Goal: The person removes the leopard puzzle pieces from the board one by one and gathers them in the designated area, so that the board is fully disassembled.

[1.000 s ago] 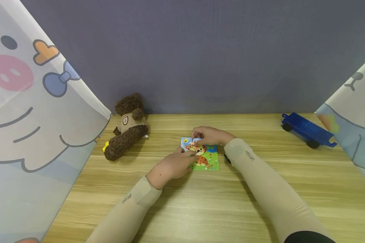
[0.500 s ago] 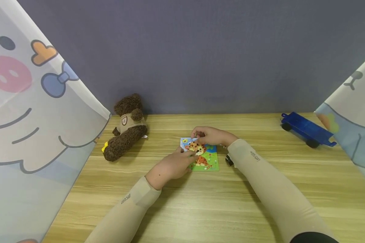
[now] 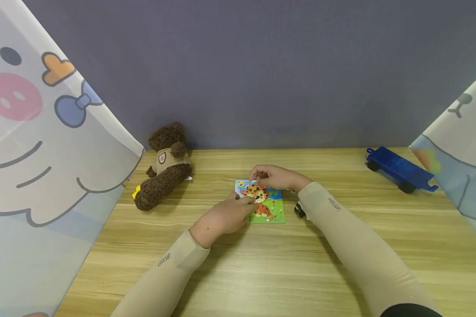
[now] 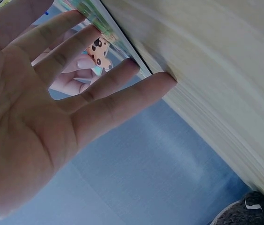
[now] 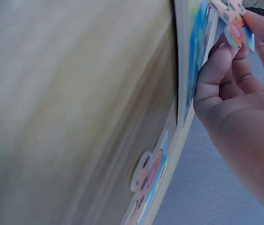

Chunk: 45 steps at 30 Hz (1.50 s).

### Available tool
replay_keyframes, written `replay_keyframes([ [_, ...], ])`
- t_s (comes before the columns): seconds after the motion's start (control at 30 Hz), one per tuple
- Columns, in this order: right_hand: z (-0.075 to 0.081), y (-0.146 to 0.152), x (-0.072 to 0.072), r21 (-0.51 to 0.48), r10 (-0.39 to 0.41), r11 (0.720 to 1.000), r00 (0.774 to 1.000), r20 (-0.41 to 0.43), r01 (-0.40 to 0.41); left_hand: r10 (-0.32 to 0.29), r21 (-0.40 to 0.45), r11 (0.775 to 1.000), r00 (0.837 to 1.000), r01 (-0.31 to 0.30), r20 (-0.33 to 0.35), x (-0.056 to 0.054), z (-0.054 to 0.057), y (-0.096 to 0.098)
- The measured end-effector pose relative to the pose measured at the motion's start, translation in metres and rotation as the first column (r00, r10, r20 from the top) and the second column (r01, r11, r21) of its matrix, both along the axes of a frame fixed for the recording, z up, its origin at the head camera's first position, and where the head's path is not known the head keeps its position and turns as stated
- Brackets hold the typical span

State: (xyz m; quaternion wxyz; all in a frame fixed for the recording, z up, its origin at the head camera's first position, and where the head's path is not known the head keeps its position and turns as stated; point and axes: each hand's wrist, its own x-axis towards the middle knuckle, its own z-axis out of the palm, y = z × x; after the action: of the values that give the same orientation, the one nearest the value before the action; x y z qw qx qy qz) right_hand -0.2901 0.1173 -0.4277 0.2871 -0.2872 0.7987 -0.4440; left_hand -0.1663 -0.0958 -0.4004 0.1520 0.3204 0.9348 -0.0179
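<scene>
A small leopard picture puzzle (image 3: 277, 215) lies flat on the wooden table. My left hand (image 3: 227, 214) is spread over its left side, fingers straight, and the little finger reaches the board's edge in the left wrist view. At the far edge of the board, my right hand (image 3: 280, 177) pinches an orange, black-spotted puzzle piece (image 5: 235, 22) between thumb and finger. That piece appears tilted against the board in the right wrist view; whether it touches the board I cannot tell. Another puzzle piece (image 5: 147, 177) lies on the table beside the board.
A brown teddy bear (image 3: 170, 165) lies at the back left by the grey wall (image 3: 262, 75). At the back right stands a blue toy wagon (image 3: 400, 168) with black wheels. A small black-and-white thing (image 3: 299, 210) shows partly beneath the right forearm.
The puzzle piece in my right hand has tipped down over the leopard's head. My right forearm has shifted slightly right, baring more of the black-and-white thing. The left hand stays put.
</scene>
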Motion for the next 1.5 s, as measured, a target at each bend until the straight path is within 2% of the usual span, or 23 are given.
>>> replay_keyframes([
  [0.3,0.004,0.009,0.0,-0.024,-0.053,0.998,0.998,-0.038,0.052,-0.005,0.004,1.0,1.0,0.005,-0.007,0.0,0.0,0.001],
  [0.6,0.01,0.032,0.0,-0.032,-0.094,0.995,0.992,-0.079,0.092,0.003,0.016,1.0,1.0,-0.003,0.005,-0.001,0.001,0.001],
  [0.8,0.012,0.048,0.0,-0.044,-0.158,0.987,0.98,-0.122,0.153,0.011,0.006,1.0,1.0,-0.011,0.006,-0.001,0.0,0.001],
  [0.97,0.014,0.061,0.002,-0.045,-0.21,0.977,0.97,-0.12,0.206,0.007,-0.003,1.0,1.0,-0.007,-0.005,-0.001,0.0,0.001],
  [1.37,0.017,0.097,0.012,0.009,-0.294,0.955,0.95,-0.109,0.297,-0.019,-0.016,1.0,1.0,0.019,-0.025,0.0,0.0,0.0],
  [1.5,0.013,0.111,0.014,0.023,-0.316,0.946,0.938,-0.14,0.323,-0.015,-0.014,1.0,1.0,0.015,-0.023,0.001,-0.001,0.0],
])
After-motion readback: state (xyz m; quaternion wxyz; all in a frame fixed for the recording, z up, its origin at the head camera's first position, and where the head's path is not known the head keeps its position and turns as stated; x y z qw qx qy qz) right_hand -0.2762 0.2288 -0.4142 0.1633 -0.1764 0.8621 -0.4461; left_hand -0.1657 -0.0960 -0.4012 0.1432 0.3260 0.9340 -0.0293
